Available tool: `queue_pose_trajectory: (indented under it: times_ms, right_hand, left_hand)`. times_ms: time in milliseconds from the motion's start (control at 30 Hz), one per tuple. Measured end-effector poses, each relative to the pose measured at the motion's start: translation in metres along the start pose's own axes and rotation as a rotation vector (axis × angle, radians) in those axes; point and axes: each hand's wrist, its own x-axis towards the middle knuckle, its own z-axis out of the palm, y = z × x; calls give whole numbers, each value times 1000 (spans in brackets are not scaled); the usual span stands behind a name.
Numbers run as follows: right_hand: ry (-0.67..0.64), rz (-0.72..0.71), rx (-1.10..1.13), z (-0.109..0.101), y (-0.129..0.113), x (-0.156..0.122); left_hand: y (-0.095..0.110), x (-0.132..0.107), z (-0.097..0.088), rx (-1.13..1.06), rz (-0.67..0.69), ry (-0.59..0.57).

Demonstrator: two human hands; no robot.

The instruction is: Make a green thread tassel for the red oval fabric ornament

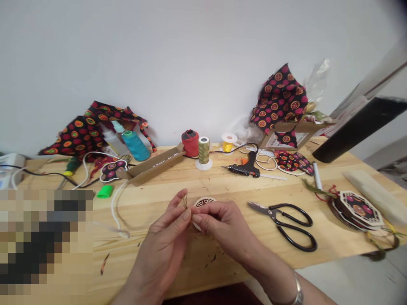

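Observation:
My left hand [168, 233] is closed in a pinch on a thin olive-brown thread [185, 201], a small loop of which stands up above the fingertips. My right hand [227, 224] pinches at the same spot, its fingertips touching those of the left; the thread between them is mostly hidden. Beneath and behind the fingers lies a round fretwork disc [203, 201] with a dark patterned middle, partly covered by my right hand. To the right rest open scissors [276, 218] with black handles. Farther back stands a spool of olive thread [204, 151].
A black glue gun [246, 166], a red spool [190, 143], a yellow spool [227, 143] and a long cardboard box [155, 164] sit toward the wall. Stacked octagonal ornaments [361, 209] lie at right. At left are a green cap [105, 192] and a teal thread cone [136, 146].

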Motion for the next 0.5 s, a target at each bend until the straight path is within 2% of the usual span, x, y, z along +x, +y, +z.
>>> queue_pose_trajectory:
  times_ms: [100,333,500]
  right_hand:
    - [14,11,2,-3,-1,0]
    - [44,44,-140,-16,-5,-1]
    - [78,22,-232,-29,-9,2]
  left_hand:
    - [0,2,-1,-18,1,28]
    - [8,3,2,-226,-32,43]
    - [11,2,-1,-238,31,59]
